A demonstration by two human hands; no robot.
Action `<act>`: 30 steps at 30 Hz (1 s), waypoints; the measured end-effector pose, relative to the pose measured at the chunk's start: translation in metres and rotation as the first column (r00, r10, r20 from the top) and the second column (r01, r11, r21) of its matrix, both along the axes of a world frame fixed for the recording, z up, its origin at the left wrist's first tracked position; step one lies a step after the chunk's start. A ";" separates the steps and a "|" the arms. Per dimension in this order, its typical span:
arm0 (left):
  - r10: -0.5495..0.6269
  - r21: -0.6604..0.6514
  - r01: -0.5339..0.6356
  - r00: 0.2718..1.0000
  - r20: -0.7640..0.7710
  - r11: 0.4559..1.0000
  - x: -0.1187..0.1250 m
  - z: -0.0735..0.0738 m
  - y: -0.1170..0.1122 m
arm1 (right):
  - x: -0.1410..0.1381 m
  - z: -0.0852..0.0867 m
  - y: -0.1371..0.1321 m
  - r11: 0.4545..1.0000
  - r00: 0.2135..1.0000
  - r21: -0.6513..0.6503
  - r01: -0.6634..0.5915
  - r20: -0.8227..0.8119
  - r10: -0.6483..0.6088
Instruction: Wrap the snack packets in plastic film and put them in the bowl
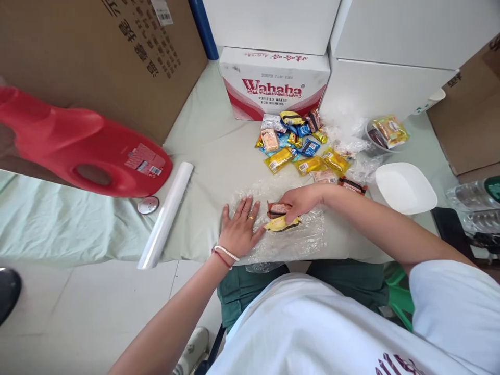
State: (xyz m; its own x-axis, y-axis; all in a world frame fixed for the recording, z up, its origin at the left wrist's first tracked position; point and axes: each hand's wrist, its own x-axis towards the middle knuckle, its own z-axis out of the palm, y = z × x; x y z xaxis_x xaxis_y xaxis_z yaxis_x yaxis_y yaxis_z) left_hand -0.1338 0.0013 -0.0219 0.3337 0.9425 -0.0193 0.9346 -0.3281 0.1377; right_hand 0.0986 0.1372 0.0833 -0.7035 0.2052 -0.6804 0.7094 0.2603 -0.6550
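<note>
A crinkled sheet of clear plastic film [308,239] lies spread near the table's front edge. My left hand [241,226] rests flat on its left part with the fingers spread, holding nothing. Over the middle of the film, my right hand [302,200] grips two small wrapped snacks, a yellow packet [282,224] and a reddish-brown packet [276,209]. They are side by side, partly covered by my thumb and fingers. Just beyond is a pile of wrapped snacks, among them a blue packet [310,148] and a yellow packet [310,165].
A roll of clear film [166,216] lies left, beside a large red bottle [117,156] and a round lid [148,205]. A white bowl [406,188] and a clear tub with packets [377,138] stand right. A Wahaha carton [275,86] closes off the back.
</note>
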 end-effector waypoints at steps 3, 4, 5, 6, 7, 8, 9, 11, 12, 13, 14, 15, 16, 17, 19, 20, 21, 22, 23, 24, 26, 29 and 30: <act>-0.004 -0.007 0.004 1.000 -0.016 1.000 0.000 0.000 0.000 | -0.023 -0.005 0.003 0.997 0.993 0.078 0.028 0.114 -0.037; -0.003 -0.006 0.003 1.000 -0.015 1.000 0.000 0.000 0.000 | -0.025 -0.003 0.005 0.981 0.989 0.192 0.039 0.132 -0.065; -0.002 -0.004 0.002 1.000 -0.012 1.000 0.000 0.000 0.000 | -0.025 0.001 0.007 0.946 0.985 0.321 0.037 0.145 -0.088; -0.002 -0.001 0.002 1.000 -0.006 1.000 0.000 0.000 0.000 | -0.022 0.005 0.008 0.892 0.982 0.450 0.037 0.151 -0.117; -0.003 0.001 0.003 1.000 0.001 1.000 0.000 0.000 0.000 | -0.017 0.010 0.007 0.824 0.977 0.564 0.046 0.145 -0.154; -0.005 0.001 0.005 1.000 0.009 1.000 0.001 0.001 0.000 | -0.012 0.014 0.004 0.754 0.974 0.653 0.066 0.122 -0.191; -0.006 0.001 0.006 1.000 0.016 1.000 0.001 0.001 0.000 | -0.007 0.016 0.000 0.691 0.974 0.717 0.094 0.079 -0.214; -0.004 0.002 0.004 1.000 0.030 1.000 0.001 0.001 0.000 | 0.000 0.016 -0.014 0.608 0.984 0.784 0.127 -0.022 -0.177; -0.004 0.003 0.004 0.999 0.035 1.000 0.001 0.001 0.000 | 0.002 0.012 -0.023 0.587 0.991 0.802 0.111 -0.050 -0.120; -0.004 0.005 0.004 0.999 0.039 1.000 0.001 0.001 0.000 | 0.002 0.007 -0.033 0.571 0.997 0.818 0.074 -0.053 -0.053; -0.003 0.008 0.003 0.999 0.042 1.000 0.001 0.001 0.000 | 0.001 0.000 -0.043 0.556 0.999 0.831 0.026 -0.037 0.009; -0.003 0.012 0.002 0.999 0.045 1.000 0.001 0.000 -0.001 | 0.000 -0.007 -0.051 0.542 0.998 0.840 -0.026 -0.007 0.058; -0.003 0.014 0.003 0.999 0.048 1.000 0.001 0.000 -0.001 | -0.002 -0.013 -0.059 0.534 0.995 0.842 -0.073 0.025 0.096; -0.003 0.015 0.003 0.999 0.052 1.000 0.001 0.000 -0.001 | -0.003 -0.019 -0.064 0.532 0.991 0.840 -0.107 0.047 0.125; -0.003 0.013 0.003 0.998 0.059 1.000 0.001 0.000 -0.001 | -0.004 -0.026 -0.069 0.538 0.986 0.832 -0.136 0.059 0.158; -0.004 0.011 0.003 0.998 0.063 1.000 0.001 0.000 -0.001 | -0.005 -0.027 -0.069 0.536 0.985 0.833 -0.136 0.056 0.163; -0.004 0.010 0.003 0.998 0.068 1.000 0.001 -0.001 -0.001 | -0.005 -0.027 -0.068 0.530 0.985 0.837 -0.134 0.052 0.167; -0.003 0.010 0.003 0.997 0.073 1.000 0.000 -0.001 -0.001 | -0.006 -0.027 -0.067 0.524 0.983 0.841 -0.138 0.052 0.176; -0.003 0.011 0.002 0.997 0.077 1.000 0.000 -0.001 -0.001 | -0.007 -0.027 -0.065 0.519 0.980 0.842 -0.149 0.057 0.190; -0.002 0.012 0.001 0.997 0.080 1.000 0.000 -0.002 -0.001 | -0.009 -0.027 -0.065 0.517 0.977 0.840 -0.165 0.065 0.205; 0.002 0.014 -0.003 0.996 0.085 1.000 0.001 -0.003 -0.001 | -0.012 -0.028 -0.065 0.525 0.971 0.830 -0.188 0.077 0.225; 0.013 0.015 -0.014 0.996 0.092 1.000 0.001 -0.003 -0.001 | -0.011 -0.031 -0.067 0.547 0.983 0.824 -0.150 0.066 0.171; 0.016 0.015 -0.018 0.995 0.095 1.000 0.002 -0.003 -0.001 | -0.008 -0.032 -0.068 0.557 0.988 0.820 -0.131 0.059 0.145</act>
State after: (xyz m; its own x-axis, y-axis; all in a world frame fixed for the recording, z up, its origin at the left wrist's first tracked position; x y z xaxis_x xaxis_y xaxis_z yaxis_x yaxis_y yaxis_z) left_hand -0.1322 0.0001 -0.0254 0.3175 0.9479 0.0271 0.9228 -0.3154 0.2211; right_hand 0.0909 0.0691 0.0511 -0.7805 0.5685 -0.2602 0.6099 0.7838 -0.1171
